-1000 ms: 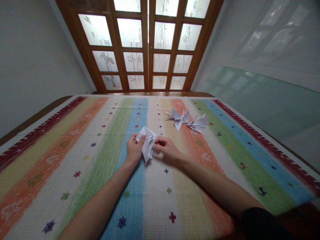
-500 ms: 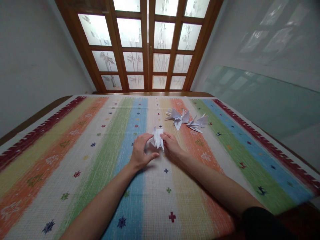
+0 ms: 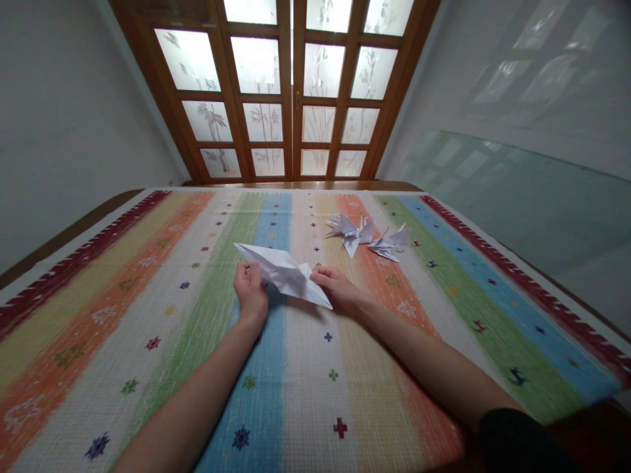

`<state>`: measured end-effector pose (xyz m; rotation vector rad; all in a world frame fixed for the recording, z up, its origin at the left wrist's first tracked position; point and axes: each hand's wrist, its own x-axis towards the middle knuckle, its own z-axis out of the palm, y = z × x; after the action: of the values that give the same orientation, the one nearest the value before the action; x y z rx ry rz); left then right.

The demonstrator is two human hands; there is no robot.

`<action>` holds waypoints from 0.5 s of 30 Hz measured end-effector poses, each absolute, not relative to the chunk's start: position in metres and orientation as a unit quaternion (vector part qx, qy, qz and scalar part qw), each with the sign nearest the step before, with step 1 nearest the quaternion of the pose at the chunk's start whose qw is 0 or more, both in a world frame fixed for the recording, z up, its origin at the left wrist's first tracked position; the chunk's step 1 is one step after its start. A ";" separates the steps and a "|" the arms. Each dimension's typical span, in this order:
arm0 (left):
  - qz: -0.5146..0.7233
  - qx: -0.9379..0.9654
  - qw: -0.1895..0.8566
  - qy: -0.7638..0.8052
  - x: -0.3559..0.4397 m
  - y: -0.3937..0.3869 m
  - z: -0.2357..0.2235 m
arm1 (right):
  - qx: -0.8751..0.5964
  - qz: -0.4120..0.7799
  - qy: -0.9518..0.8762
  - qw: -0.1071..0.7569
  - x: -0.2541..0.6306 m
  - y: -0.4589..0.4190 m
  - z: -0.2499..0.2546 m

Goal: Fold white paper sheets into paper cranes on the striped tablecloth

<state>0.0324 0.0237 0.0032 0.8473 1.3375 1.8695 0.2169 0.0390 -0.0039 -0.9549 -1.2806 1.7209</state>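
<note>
A sheet of white folded paper (image 3: pixel 283 269), partly spread out and creased, is held a little above the tablecloth. Its long shape slants from upper left to lower right, with pointed ends. My left hand (image 3: pixel 250 289) pinches its left part between thumb and fingers. On the other side, my right hand (image 3: pixel 338 287) grips the right part, fingertips closed at its edge. Beyond the right hand lie several white origami cranes (image 3: pixel 351 233), bunched together, and another folded crane (image 3: pixel 390 243) just right of them.
A striped tablecloth (image 3: pixel 197 328) with small printed figures covers the table. Wooden doors with frosted panes (image 3: pixel 266 125) stand behind the far edge. A pale glass panel (image 3: pixel 517 197) leans along the right wall.
The paper, a compact upright fold before, has been pulled open into a wide, long shape. My left hand has moved left and closed on it; my right hand stays nearly in place.
</note>
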 end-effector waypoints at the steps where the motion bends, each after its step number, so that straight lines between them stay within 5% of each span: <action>1: 0.729 0.294 0.352 0.508 0.030 0.027 0.002 | -0.386 0.660 -0.514 0.388 0.219 0.041 -0.004; 15: 0.750 0.167 0.427 0.476 0.025 0.042 -0.009 | -0.462 0.226 -0.812 0.277 0.243 0.059 0.002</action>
<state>0.0253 0.0421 -0.0090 0.4177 1.1904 1.8753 0.2433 0.0590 0.0015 -1.2400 -2.1788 0.6067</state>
